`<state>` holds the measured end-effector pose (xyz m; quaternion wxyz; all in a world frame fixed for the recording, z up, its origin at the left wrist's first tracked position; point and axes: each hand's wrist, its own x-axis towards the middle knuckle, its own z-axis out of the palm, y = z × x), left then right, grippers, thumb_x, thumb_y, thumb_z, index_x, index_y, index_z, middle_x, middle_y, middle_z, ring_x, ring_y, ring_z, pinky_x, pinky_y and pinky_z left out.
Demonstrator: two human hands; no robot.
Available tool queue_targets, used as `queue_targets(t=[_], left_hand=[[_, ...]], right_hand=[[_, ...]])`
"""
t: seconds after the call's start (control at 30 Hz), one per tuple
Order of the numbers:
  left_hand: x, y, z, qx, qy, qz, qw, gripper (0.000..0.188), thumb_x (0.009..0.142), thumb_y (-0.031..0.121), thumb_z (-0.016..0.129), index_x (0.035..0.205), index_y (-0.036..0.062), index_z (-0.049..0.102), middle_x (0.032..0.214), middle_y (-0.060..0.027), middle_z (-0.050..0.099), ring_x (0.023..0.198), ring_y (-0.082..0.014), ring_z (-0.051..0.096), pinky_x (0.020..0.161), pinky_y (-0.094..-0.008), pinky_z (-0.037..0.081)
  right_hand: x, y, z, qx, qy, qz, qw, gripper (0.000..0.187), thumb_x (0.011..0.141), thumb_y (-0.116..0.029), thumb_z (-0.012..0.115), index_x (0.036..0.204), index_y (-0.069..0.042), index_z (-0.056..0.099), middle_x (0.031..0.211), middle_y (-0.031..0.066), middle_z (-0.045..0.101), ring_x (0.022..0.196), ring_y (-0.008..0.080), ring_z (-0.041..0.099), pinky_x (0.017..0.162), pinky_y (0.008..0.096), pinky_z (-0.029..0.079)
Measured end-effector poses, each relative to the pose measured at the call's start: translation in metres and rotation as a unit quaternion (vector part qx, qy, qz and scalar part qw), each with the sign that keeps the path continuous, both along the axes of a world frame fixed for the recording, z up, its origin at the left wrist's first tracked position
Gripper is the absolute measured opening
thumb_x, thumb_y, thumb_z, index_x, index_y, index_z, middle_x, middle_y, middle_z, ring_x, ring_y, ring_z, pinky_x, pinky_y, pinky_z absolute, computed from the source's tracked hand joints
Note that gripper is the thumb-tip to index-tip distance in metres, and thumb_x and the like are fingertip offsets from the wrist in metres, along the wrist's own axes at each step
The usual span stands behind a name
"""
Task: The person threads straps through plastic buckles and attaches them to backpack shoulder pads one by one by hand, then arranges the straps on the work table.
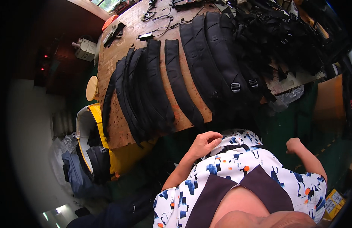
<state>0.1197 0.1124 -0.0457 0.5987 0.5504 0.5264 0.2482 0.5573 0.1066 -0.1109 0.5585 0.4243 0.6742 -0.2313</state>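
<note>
Lying ranked at twelve o'clock, black straps (177, 79) are out on the tabletop (132, 22); the tangled heap (278, 41), two o'clock, looks unsorted! Left hand (205, 144), four-thirty: grip loose, seemingly empty. Right hand (293, 145), three-thirty: curled, can't tell.

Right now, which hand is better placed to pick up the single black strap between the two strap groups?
Probably the left hand: it looks closest to the lower end of that black strap, near the edge of the table. The right hand is farther away, out to the side.
</note>
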Motion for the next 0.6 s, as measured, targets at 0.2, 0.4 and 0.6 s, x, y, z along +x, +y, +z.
queue_targets(t=[0.2,0.4,0.6], left_hand=[[-0.029,0.0,-0.035,0.045,-0.101,0.319,0.941,0.013,0.089,0.009,0.052,0.095,0.0008,0.06,0.07,0.0015,0.053,0.058,-0.0043,0.046,0.053,-0.0174,0.037],[-0.041,-0.006,-0.047,0.066,-0.053,0.469,0.879,0.02,0.089,0.006,0.048,0.108,0.0029,0.051,0.082,-0.0021,0.056,0.068,-0.0078,0.053,0.062,-0.0191,0.044],[-0.035,-0.015,-0.069,-0.103,-0.081,0.378,0.917,0.046,0.09,0.018,0.052,0.129,0.0018,0.033,0.097,-0.0104,0.057,0.075,-0.014,0.06,0.063,-0.0229,0.048]], right_hand=[[-0.193,0.085,0.114,0.144,0.609,-0.048,0.779,0.015,0.083,-0.022,0.057,0.084,-0.007,0.056,0.074,0.0096,0.06,0.069,0.0281,0.06,0.06,0.0371,0.046],[-0.314,0.092,0.044,0.279,0.659,-0.075,0.694,0.03,0.083,-0.016,0.057,0.108,-0.003,0.045,0.075,0.0183,0.057,0.071,0.0344,0.06,0.063,0.0412,0.049],[-0.332,0.109,0.021,0.173,0.639,-0.257,0.704,0.053,0.078,-0.006,0.058,0.126,-0.001,0.036,0.07,0.0215,0.061,0.066,0.0379,0.062,0.062,0.0413,0.051]])
